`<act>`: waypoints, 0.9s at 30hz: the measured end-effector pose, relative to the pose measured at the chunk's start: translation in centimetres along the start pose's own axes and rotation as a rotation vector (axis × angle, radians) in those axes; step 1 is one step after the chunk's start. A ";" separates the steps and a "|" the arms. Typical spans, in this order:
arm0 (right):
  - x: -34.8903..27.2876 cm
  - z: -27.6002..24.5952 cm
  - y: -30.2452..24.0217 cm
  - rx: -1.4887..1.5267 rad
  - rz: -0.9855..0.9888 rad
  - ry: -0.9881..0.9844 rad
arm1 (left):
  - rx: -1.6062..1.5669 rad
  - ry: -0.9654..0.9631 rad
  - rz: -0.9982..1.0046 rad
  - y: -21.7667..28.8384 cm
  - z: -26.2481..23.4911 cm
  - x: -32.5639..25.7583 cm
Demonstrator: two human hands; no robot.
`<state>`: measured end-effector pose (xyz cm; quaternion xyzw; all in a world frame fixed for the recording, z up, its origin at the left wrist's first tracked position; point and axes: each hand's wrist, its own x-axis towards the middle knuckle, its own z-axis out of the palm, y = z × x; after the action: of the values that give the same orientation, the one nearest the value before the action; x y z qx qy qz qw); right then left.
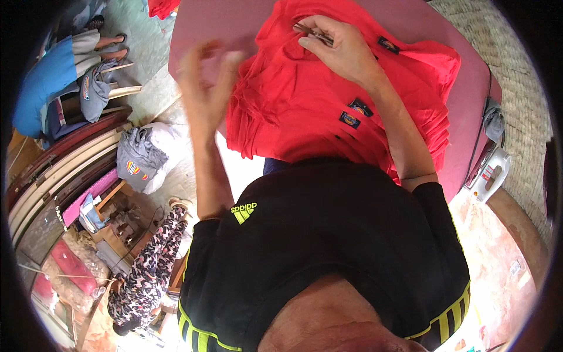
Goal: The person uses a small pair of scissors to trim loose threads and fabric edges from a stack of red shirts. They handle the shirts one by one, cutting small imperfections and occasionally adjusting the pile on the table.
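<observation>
Pale, worn floor [158,61] spreads out beyond the left side, crowded with wooden boards [70,161], a pink panel [91,196] and a bundle of grey clothes [141,155] lying in a white sack [170,152]. One person in a blue top [50,82] is at the upper left, and another in patterned clothes [143,273] is at the lower left. Past the right edge of the surface [226,17], which is maroon with rounded corners, lies a woven mat [516,70].

Red shirts [293,100] lie in a loose, rumpled pile across the middle of the surface, reaching its near edge. Three small dark labels show on them: two close together [356,114] near the middle of the pile and one [388,45] toward the far right.

Over the far part of the pile, the right hand [343,50] grips small dark metal snips [316,35] between thumb and fingers, the tips toward the left. Near the left edge of the surface, just beside the shirts, the left hand [208,73] is open, fingers and thumb spread; blur hides whether it touches anything. At the right edge are a crumpled grey cloth [494,121] and a white iron [494,174].
</observation>
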<state>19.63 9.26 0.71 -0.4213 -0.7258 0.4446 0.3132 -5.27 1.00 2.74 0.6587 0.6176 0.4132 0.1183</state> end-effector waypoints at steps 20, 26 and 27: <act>-1.9 1.9 -0.6 -0.171 -0.203 0.151 | -0.560 -0.058 -0.210 2.8 7.4 -0.3; -1.5 2.4 1.0 -0.088 -0.190 0.175 | -0.735 -0.117 -0.311 1.8 7.6 0.2; -1.6 1.9 1.1 0.052 -0.120 0.133 | -0.778 -0.122 -0.323 1.7 7.6 0.3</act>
<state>19.09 7.37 -1.18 -0.3976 -0.7156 0.4147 0.3973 1.13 3.61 -0.85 0.4829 0.5027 0.5520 0.4575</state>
